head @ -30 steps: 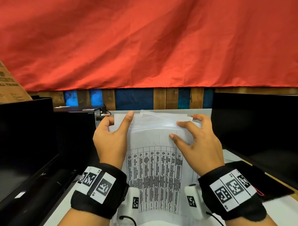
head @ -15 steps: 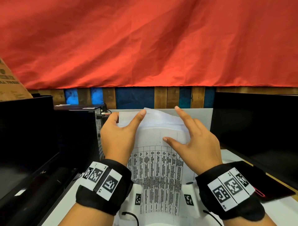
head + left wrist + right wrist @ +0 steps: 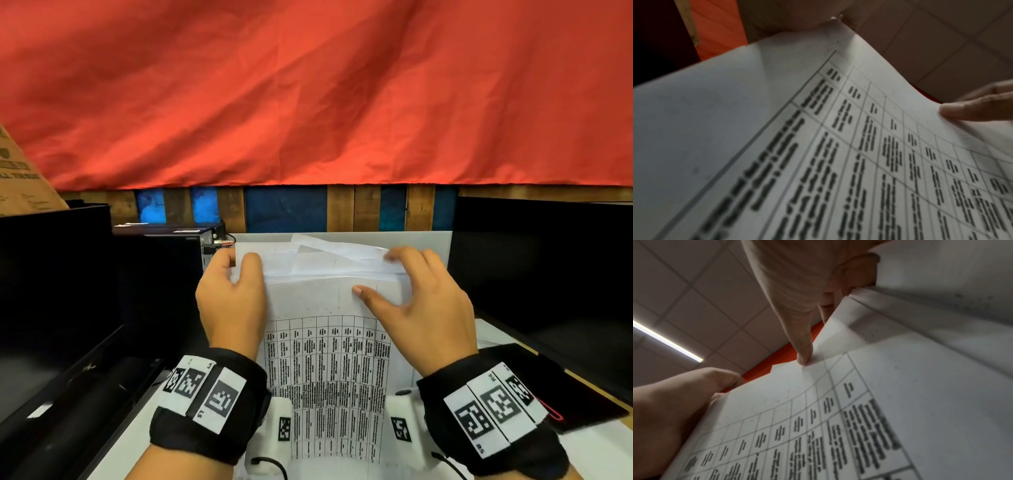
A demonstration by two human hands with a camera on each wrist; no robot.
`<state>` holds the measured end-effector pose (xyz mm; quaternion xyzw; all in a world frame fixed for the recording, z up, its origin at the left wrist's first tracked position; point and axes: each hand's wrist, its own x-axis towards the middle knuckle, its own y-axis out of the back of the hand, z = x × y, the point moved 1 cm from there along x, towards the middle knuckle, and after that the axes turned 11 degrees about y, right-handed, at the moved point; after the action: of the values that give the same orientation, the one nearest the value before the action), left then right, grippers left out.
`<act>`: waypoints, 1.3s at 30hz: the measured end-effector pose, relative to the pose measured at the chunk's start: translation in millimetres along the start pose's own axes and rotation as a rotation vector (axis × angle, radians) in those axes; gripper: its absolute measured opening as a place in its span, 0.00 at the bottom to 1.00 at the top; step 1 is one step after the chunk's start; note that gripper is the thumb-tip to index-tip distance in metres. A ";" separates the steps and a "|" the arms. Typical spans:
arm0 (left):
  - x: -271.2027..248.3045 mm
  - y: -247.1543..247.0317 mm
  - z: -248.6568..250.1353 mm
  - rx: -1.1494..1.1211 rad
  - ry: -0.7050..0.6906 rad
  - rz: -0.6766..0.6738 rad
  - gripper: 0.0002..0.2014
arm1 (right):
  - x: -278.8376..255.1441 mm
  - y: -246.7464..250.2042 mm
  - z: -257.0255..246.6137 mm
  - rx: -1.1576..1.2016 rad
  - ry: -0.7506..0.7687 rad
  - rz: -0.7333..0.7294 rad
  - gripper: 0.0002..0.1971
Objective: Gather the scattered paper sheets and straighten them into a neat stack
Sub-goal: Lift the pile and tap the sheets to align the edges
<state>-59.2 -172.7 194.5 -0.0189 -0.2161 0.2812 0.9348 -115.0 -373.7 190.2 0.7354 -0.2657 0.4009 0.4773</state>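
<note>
You hold the paper sheets [image 3: 329,342] upright between both hands, their lower edge down toward the white table [image 3: 589,442] near your wrists. The front sheet is thin and matte, printed with a ruled grid of small dark text, and it bows slightly along its length. Behind it the top edges of the other sheets fan out unevenly, pale and half translucent, with one corner tilted above the rest.

Your left hand [image 3: 231,301] has its grip closed on the left edge near the top, thumb on the front face and fingers curled behind. Your right hand [image 3: 421,308] grips the right edge likewise, thumb [image 3: 368,296] pressed flat on the blank upper margin, the other fingers hooked over the top corner; the right wrist view shows that thumb tip denting the paper.

Black fabric bands with square printed markers wrap both wrists. A creased red cloth [image 3: 308,96] hangs behind, above wooden slats [image 3: 366,209]. Dark glossy cases [image 3: 54,274] flank the table.
</note>
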 end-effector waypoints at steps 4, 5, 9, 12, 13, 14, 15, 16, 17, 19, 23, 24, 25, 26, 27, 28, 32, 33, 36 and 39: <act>-6.0 -5.6 11.3 0.041 -0.022 0.025 0.23 | -0.4 0.4 -7.1 -0.036 0.020 -0.107 0.35; -6.8 -7.6 13.6 0.089 -0.026 0.034 0.25 | -0.1 -0.2 -7.6 -0.032 0.012 -0.104 0.32; -9.2 -12.8 17.9 0.213 -0.053 0.033 0.27 | -0.4 -1.6 -11.1 -0.008 0.056 -0.060 0.26; -9.3 -15.8 15.8 0.348 -0.063 0.026 0.23 | -3.8 -2.0 -12.8 -0.022 0.085 -0.083 0.28; -8.0 -15.6 13.5 0.383 -0.058 0.024 0.20 | -4.7 -2.1 -12.4 -0.021 0.085 -0.085 0.27; -7.1 -14.6 11.0 0.397 -0.050 0.022 0.14 | -5.4 -2.0 -11.3 -0.016 0.083 -0.078 0.25; -6.0 -13.0 8.2 0.394 -0.041 0.021 0.09 | -5.6 -1.3 -10.0 -0.006 0.076 -0.065 0.23; -5.5 -11.6 6.1 0.381 -0.034 0.022 0.06 | -5.3 0.0 -8.8 0.005 0.067 -0.053 0.21; -5.8 -10.7 4.6 0.359 -0.031 0.024 0.05 | -5.0 1.3 -8.0 0.010 0.060 -0.052 0.20; -8.3 -11.8 5.3 0.310 -0.030 0.030 0.12 | -3.4 3.6 -9.8 -0.003 0.055 -0.116 0.21; -11.3 -18.6 11.6 0.314 -0.022 0.026 0.26 | 2.8 7.9 -17.5 -0.075 0.064 -0.298 0.24; -10.6 -19.5 11.3 0.329 -0.025 0.028 0.27 | 4.3 9.2 -18.5 -0.089 0.062 -0.323 0.25; -9.1 -19.8 10.0 0.343 -0.030 0.033 0.26 | 5.3 10.4 -18.7 -0.102 0.068 -0.335 0.26; -7.2 -19.4 7.7 0.353 -0.031 0.037 0.23 | 5.6 11.1 -18.4 -0.115 0.078 -0.338 0.29; -5.0 -18.5 5.6 0.354 -0.028 0.040 0.18 | 5.3 11.6 -17.4 -0.128 0.085 -0.334 0.33; -2.4 -16.5 2.9 0.349 -0.019 0.045 0.13 | 4.7 11.6 -15.7 -0.138 0.084 -0.327 0.35; 2.3 -7.6 -6.3 0.262 -0.008 0.059 0.08 | 1.1 12.5 -8.3 -0.128 0.022 -0.273 0.31; 0.5 -7.1 -5.9 0.233 -0.015 0.060 0.11 | 0.3 12.8 -8.7 -0.123 0.022 -0.271 0.30; -6.8 -9.9 0.3 0.201 -0.033 0.068 0.26 | -0.2 10.8 -15.4 -0.118 0.068 -0.294 0.28; -4.2 -14.3 1.1 0.246 -0.029 0.071 0.32 | 1.3 10.6 -17.3 -0.092 0.107 -0.305 0.24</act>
<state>-55.4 -187.1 196.1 0.0922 -0.1929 0.3386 0.9163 -128.4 -362.2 200.3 0.7223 -0.1435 0.3497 0.5792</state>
